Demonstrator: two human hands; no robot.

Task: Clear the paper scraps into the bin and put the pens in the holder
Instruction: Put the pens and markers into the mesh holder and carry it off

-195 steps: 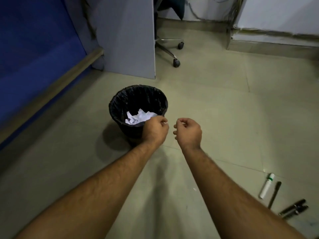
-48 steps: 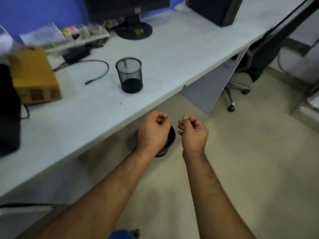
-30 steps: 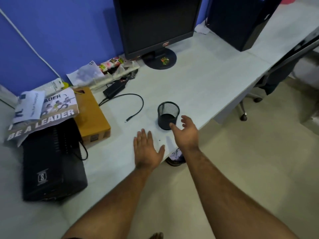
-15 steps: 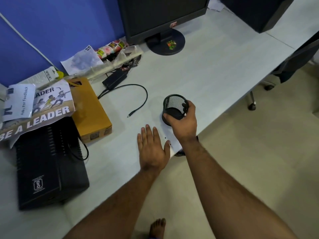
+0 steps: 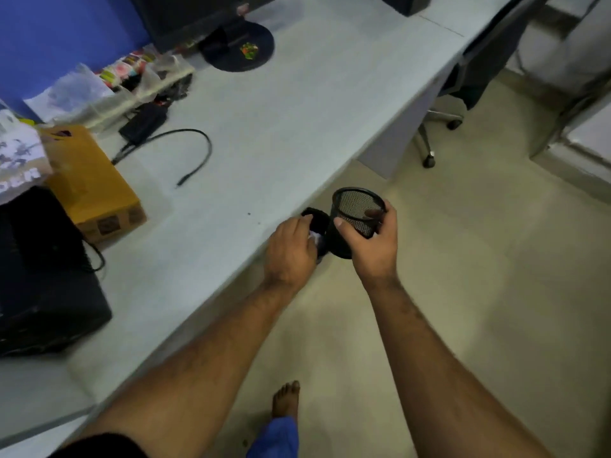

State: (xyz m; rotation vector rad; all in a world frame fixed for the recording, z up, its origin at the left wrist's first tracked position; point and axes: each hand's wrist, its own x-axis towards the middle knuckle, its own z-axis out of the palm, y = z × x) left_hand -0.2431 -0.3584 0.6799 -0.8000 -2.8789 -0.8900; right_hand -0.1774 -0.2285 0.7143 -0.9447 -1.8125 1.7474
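A black mesh pen holder (image 5: 358, 209) is in the air just past the desk's front edge, tilted a little, with my right hand (image 5: 373, 249) shut around its side and rim. It looks empty. My left hand (image 5: 289, 249) hovers close beside it at the desk edge, fingers loosely curled with nothing seen in them. Behind my left hand, part of the black bin (image 5: 314, 214) on the floor peeks out, with a bit of white paper (image 5: 314, 238) inside. No pens are in view.
The grey desk (image 5: 281, 127) carries a monitor stand (image 5: 238, 44), a loose black cable (image 5: 195, 150), a yellow box (image 5: 89, 183) and a black unit (image 5: 43, 269). An office chair (image 5: 439, 117) stands at the desk's far end. My bare foot (image 5: 286, 398) is on the floor.
My right hand has lifted the pen holder off the desk and brought it out over the floor. My left hand left the desk top and moved beside the holder.
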